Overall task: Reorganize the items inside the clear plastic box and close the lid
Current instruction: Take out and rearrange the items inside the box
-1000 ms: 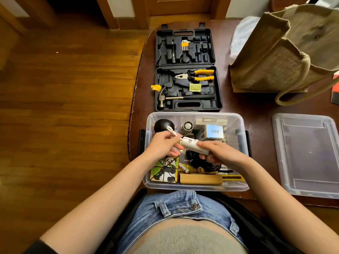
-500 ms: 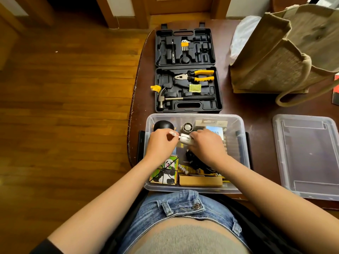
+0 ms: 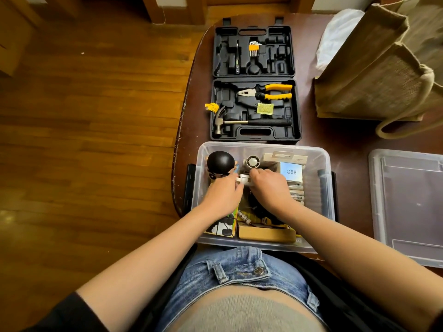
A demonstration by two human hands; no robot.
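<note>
The clear plastic box [image 3: 328,183] stands open at the table's near edge, packed with small items. Both hands are inside it. My right hand [image 3: 269,188] grips a small white device [image 3: 245,181], mostly hidden under its fingers. My left hand [image 3: 221,195] pinches the device's white strap end at its left. Around them lie a black round-headed figure [image 3: 220,162], a small white fan [image 3: 253,161], a Q88 box [image 3: 291,171], a panda-print box [image 3: 223,227] and a wooden block [image 3: 266,234]. The clear lid [image 3: 407,207] lies flat to the right of the box.
An open black tool case [image 3: 255,83] with yellow-handled pliers [image 3: 266,91], a hammer and hex keys lies just beyond the box. A burlap bag [image 3: 374,68] stands at the back right. The table's left edge [image 3: 182,116] drops to wooden floor.
Both hands lowered the white device from above the box's middle down toward the back, between the figure and the fan. The right hand now covers most of it.
</note>
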